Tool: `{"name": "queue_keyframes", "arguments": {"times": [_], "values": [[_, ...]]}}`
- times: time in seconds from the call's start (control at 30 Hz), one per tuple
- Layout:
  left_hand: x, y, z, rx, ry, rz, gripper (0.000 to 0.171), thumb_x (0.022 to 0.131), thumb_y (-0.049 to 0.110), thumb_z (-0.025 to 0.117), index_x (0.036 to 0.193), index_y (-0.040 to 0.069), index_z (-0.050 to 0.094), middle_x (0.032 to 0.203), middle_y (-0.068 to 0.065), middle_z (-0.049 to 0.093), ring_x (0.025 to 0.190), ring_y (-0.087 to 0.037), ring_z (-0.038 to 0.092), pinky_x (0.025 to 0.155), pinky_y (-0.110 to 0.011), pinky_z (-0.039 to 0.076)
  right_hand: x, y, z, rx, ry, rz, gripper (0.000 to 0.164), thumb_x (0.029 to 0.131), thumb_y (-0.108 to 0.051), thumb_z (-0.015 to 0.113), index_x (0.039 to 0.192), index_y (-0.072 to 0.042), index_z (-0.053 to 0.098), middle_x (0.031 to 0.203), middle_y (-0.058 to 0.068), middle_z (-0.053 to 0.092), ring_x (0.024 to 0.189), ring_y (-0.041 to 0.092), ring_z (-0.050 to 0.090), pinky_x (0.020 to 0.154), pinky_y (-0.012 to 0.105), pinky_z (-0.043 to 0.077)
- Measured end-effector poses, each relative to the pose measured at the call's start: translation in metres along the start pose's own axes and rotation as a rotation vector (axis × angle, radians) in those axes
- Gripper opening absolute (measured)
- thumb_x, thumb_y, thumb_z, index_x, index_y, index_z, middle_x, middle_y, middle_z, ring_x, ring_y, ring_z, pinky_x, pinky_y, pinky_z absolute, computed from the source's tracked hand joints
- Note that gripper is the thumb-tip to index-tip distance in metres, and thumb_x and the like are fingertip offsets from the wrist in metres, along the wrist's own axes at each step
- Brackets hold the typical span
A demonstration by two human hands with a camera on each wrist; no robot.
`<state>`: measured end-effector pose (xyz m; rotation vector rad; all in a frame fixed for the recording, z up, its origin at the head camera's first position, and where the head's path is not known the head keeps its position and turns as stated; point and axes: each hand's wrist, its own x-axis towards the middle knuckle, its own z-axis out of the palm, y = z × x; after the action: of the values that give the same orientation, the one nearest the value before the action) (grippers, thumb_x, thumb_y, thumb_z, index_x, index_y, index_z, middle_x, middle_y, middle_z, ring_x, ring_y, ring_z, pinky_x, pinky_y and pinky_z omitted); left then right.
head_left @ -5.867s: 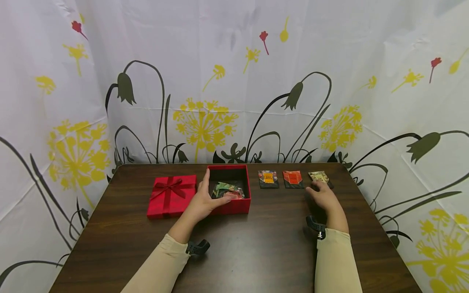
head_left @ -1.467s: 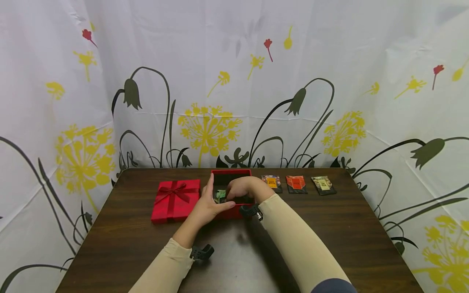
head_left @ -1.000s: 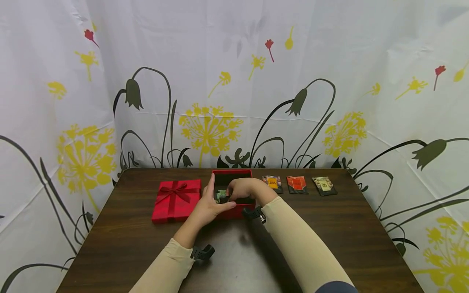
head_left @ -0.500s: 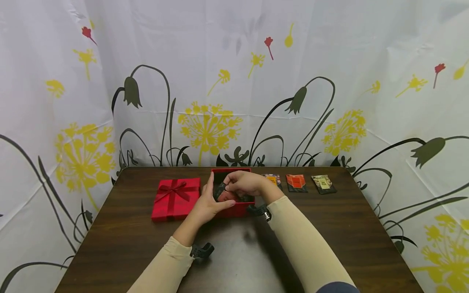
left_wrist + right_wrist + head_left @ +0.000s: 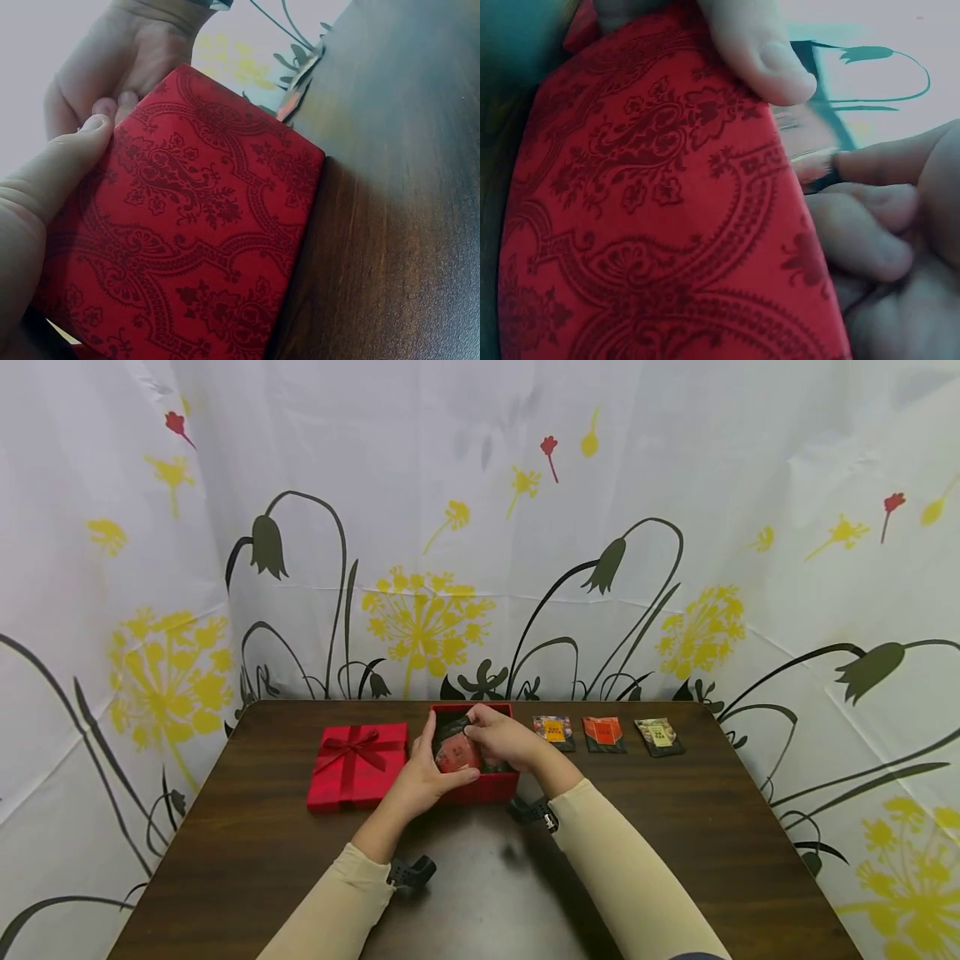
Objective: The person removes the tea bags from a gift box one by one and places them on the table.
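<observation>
The open red gift box (image 5: pixel 491 790) stands near the table's back edge. My left hand (image 5: pixel 420 781) holds its front left corner, fingers along the left side and thumb over the front rim. My right hand (image 5: pixel 510 742) pinches a small red and black packet (image 5: pixel 457 752) by its upper right part, tilted at the box's opening. In the right wrist view the packet (image 5: pixel 810 146) shows behind the patterned front wall, beside the left thumb (image 5: pixel 769 64). The left wrist view shows the box's front (image 5: pixel 202 202). Whatever lies deeper in the box is mostly hidden.
Left of the box lies its red lid (image 5: pixel 358 768) with a ribbon bow. A row of flat packets sits to the right: one orange-labelled (image 5: pixel 553 731), one red (image 5: pixel 603 734), one pale yellow (image 5: pixel 660 737). A flowered curtain (image 5: pixel 420 527) hangs behind the dark wooden table (image 5: pixel 300 860).
Earlier my right hand left the pale yellow packet on the table at the right. It then reached into the box and has lifted the red and black packet there. My left hand stays on the box.
</observation>
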<state>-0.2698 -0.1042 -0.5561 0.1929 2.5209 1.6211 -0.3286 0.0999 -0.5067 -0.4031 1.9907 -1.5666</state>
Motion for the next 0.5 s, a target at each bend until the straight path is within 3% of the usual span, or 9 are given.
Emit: {"name": "queue_keyframes", "arguments": {"times": [0.1,0.33,0.5], "values": [[0.0,-0.001,0.001,-0.027,0.005,0.007,0.141,0.081,0.048,0.096,0.177,0.024,-0.004,0.173,-0.025,0.023,0.156,-0.047,0.035,0.126,-0.065,0.037,-0.002,0.003,0.001,0.045,0.034,-0.032,0.009,0.118,-0.02,0.047,0.121,-0.013,0.044,0.07,-0.002,0.043,0.052,0.011,0.029,0.051,0.027,0.031],[0.0,-0.001,0.001,-0.078,0.005,0.013,0.14,0.082,0.046,0.096,0.177,0.025,-0.004,0.171,-0.023,0.023,0.152,-0.042,0.037,0.125,-0.06,0.038,-0.004,0.008,-0.001,0.089,0.036,-0.129,0.037,0.107,-0.017,0.072,0.134,-0.014,0.047,0.095,0.004,0.065,0.051,0.013,0.037,0.049,0.028,0.036],[0.001,-0.001,0.001,-0.026,0.004,0.012,0.136,0.082,0.052,0.095,0.177,0.026,0.001,0.17,-0.023,0.027,0.154,-0.045,0.037,0.123,-0.066,0.039,-0.008,0.013,-0.003,0.13,0.042,-0.204,0.023,0.107,-0.017,0.072,0.123,-0.007,0.059,0.088,0.0,0.065,0.053,0.012,0.038,0.05,0.029,0.034]]}}
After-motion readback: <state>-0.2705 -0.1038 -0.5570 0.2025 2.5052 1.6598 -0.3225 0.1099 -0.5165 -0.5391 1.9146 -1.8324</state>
